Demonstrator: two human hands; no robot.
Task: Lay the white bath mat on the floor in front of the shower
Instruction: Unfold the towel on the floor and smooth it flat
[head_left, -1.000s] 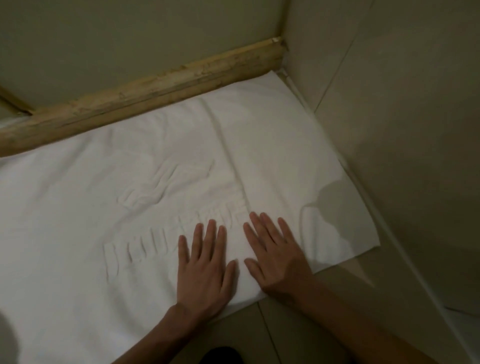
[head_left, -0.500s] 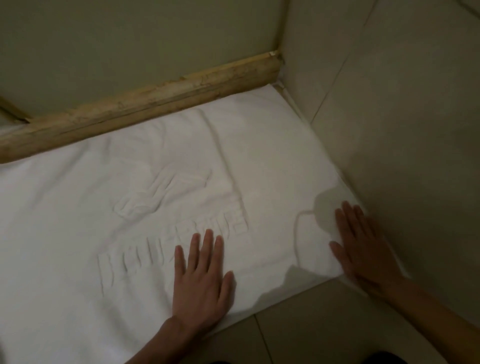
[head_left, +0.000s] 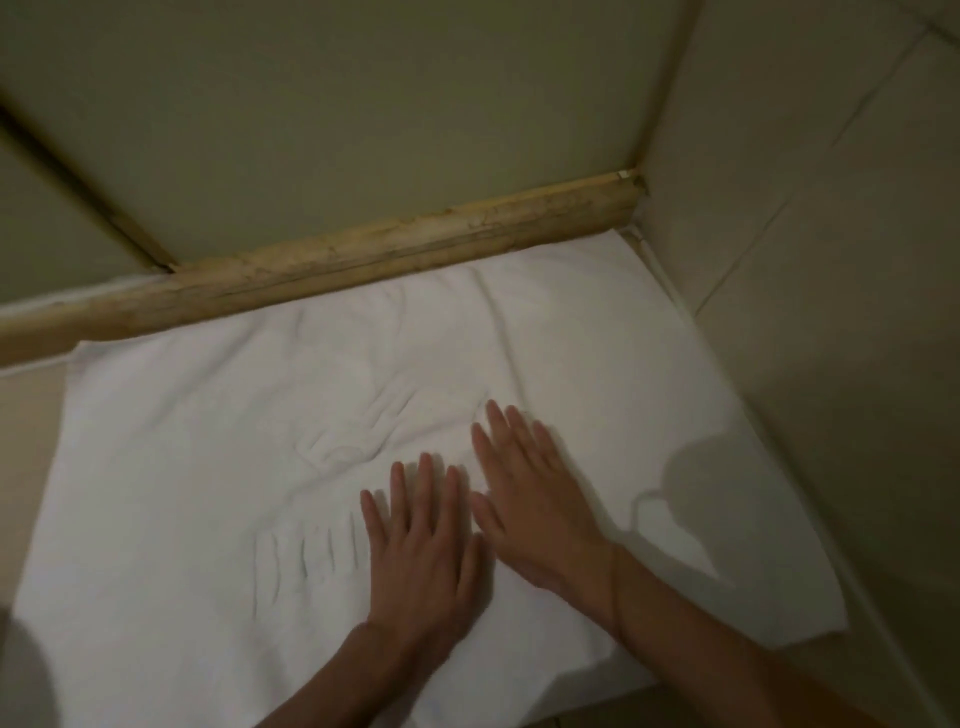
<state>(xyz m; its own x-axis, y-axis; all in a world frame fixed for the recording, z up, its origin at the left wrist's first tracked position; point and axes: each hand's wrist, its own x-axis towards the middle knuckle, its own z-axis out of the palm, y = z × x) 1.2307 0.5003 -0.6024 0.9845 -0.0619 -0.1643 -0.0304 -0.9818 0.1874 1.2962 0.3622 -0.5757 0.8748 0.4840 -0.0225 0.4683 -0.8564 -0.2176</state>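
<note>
White terry cloth is lying spread under our palms: the bath mat (head_left: 597, 364) is resting flat on the floor, its far edge touching the worn wooden threshold (head_left: 363, 260) and its right edge running just beside the tiled wall (head_left: 831, 312). We are pressing our left hand (head_left: 421, 551) and our right hand (head_left: 535, 504) side by side near the middle of the mat, both with fingers stretched out and flat, gripping nothing.

We are judging the mat to be soft, light and limp, the sort of cloth that bunches rather than slides as one piece. A raised pattern and a few shallow creases are showing by our fingertips, and one long fold is running toward the far edge. Pushing from the centre is likely to be moving wrinkles about, so for any shifting we are thinking of pinching a corner or the near hem, where the cloth lifts easily, and for smoothing we are favouring flat palms sweeping outward. On smooth tile it may be slipping a little under pressure. Placement is looking close to finished.
</note>
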